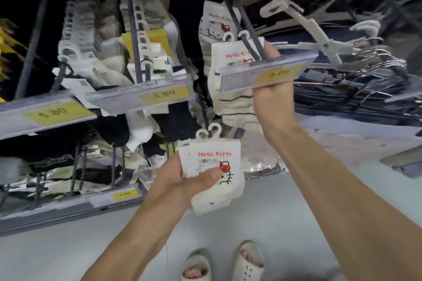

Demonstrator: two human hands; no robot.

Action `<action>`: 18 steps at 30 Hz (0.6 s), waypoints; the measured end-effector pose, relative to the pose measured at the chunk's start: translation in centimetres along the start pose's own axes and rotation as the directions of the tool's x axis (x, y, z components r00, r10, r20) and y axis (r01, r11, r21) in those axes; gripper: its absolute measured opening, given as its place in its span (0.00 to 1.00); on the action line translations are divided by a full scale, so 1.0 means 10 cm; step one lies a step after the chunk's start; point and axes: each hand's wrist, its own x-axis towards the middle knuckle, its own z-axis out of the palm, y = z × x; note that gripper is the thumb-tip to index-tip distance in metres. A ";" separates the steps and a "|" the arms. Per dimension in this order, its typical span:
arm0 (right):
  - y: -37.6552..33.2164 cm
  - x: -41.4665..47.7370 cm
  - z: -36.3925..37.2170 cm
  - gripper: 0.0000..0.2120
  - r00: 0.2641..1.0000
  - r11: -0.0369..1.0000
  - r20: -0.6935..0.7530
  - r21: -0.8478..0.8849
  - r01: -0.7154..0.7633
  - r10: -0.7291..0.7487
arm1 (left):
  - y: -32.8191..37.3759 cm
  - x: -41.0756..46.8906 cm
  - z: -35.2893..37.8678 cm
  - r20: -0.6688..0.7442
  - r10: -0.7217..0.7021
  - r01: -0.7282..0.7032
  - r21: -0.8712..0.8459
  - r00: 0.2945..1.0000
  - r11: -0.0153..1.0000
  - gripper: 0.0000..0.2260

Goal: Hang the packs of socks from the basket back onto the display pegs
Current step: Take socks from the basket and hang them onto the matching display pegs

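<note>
Sock packs (228, 189), white with a printed card header, lie nearest the viewer at lower centre. They are gripped in the left hand (180, 180), thumb pressed across the card and fingers curled behind. Their two plastic hooks (209, 131) point up and far, probably so that they face the peg for threading. The basket is not in view.

Farther and to the right, the right hand (269, 96) wraps around the price strip (262, 73) at the near end of the dark wire peg (249, 41), fingers showing above the strip and palm below. This hold likely steadies or tilts the strip so hooks can pass. Whether it also pinches a pack cannot be told.

Just behind the strip a hung pack (230, 57) sits on the peg, with another pack (217, 20) farther back. To the far left, neighbouring pegs (134, 36) carry other socks. To the far right lie clothes hangers (376, 57).
</note>
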 end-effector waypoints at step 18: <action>0.02 0.07 0.17 0.18 0.978 0.955 -0.006 0.217 -0.201 0.207 | -0.03 0.31 0.08 0.099 0.032 -0.020 -0.112 0.995 0.993 0.20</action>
